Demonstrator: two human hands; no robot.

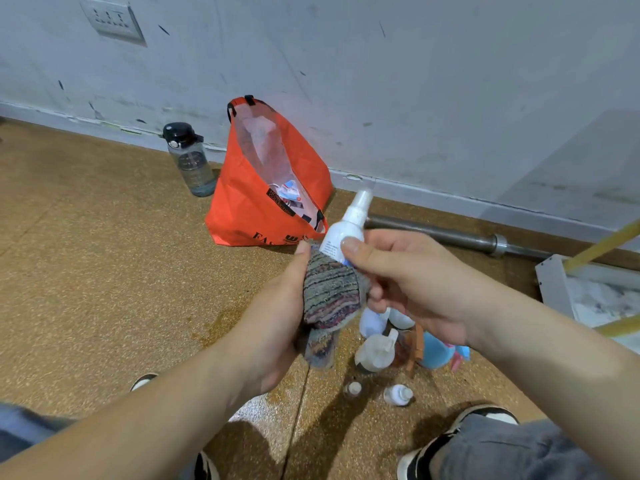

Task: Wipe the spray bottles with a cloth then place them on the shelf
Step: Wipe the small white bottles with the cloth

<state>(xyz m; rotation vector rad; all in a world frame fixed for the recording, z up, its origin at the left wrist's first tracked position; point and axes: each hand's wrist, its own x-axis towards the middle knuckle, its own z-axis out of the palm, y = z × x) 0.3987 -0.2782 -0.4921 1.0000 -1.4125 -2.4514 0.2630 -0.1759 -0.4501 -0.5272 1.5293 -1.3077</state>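
We hold the white spray bottle (346,233) tilted above the floor (104,271). Our left hand (277,306) clasps the striped cloth (330,292) round its base, and our right hand (415,282) pinches its body with the fingers. It seems light, smooth plastic and probably slippery, best gripped mid-body rather than by the nozzle (363,197).

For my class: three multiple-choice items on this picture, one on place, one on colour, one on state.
1. Where does the water bottle stand? A. left of the shopping bag, by the wall B. inside the bag C. on a shelf
2. What colour is the bag? A. green B. orange-red C. black
3. How is the white spray bottle? A. lying on the floor B. held tilted, nozzle up C. in the bag
Key: 1 A, it stands at the wall, left of the bag; 2 B, the fabric is orange-red; 3 B, the right hand pinches it, the left hand grips the striped cloth.
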